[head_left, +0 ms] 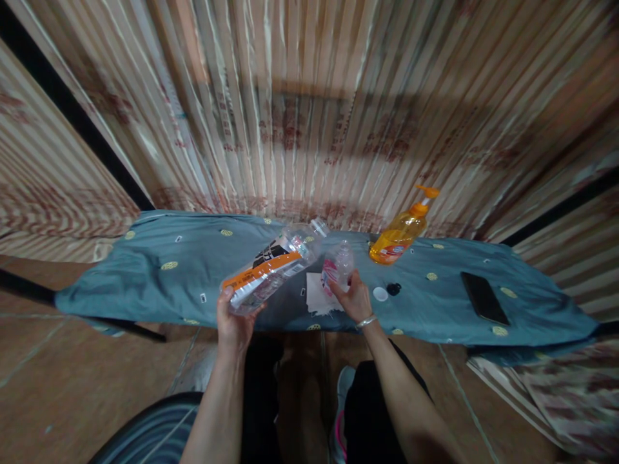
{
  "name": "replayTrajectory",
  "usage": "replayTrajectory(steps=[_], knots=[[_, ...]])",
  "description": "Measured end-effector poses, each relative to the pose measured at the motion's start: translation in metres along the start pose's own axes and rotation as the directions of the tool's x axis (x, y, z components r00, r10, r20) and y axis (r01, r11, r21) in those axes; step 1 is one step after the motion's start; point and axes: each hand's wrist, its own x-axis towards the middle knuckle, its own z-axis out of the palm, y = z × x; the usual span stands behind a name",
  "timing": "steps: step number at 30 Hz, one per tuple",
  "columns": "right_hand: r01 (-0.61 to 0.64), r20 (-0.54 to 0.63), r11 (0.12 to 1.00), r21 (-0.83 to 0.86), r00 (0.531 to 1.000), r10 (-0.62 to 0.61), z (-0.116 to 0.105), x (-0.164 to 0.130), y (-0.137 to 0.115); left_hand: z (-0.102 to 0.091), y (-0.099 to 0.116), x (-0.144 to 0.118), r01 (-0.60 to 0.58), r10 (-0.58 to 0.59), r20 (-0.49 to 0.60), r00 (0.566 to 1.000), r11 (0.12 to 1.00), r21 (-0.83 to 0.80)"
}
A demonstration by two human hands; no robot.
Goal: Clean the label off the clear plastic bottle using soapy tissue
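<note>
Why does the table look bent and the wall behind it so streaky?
Head view: the wide lens bows the blue-covered table and fans the wall's stripes outward; they smear toward the corners. A soft shadow band crosses the wall's upper middle. The middle is sharper: the left hand holds a large clear bottle tilted, the right hand a small bottle. The orange pump bottle glows brightly.
</note>
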Motion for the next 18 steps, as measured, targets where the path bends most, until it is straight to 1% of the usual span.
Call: replayTrajectory(steps=[4,10,15,18], knots=[[0.031,-0.012,0.999,-0.038,0.999,-0.031,0.002,-0.001,0.001,-0.003,0.002,0.003,-0.02,0.02,-0.009,1.0,1.0,0.016],[0.067,0.027,0.995,-0.069,0.998,-0.065,0.002,-0.001,-0.001,-0.007,0.005,0.005,-0.038,0.038,0.001,0.999,0.999,0.026],[0.128,0.032,0.987,-0.098,0.992,-0.126,0.003,-0.002,-0.002,-0.011,0.005,0.007,-0.046,0.046,0.003,0.999,0.998,0.034],[0.125,0.048,0.986,-0.106,0.992,-0.12,0.003,-0.002,-0.003,-0.012,0.005,0.007,-0.058,0.057,0.013,0.998,0.998,0.039]])
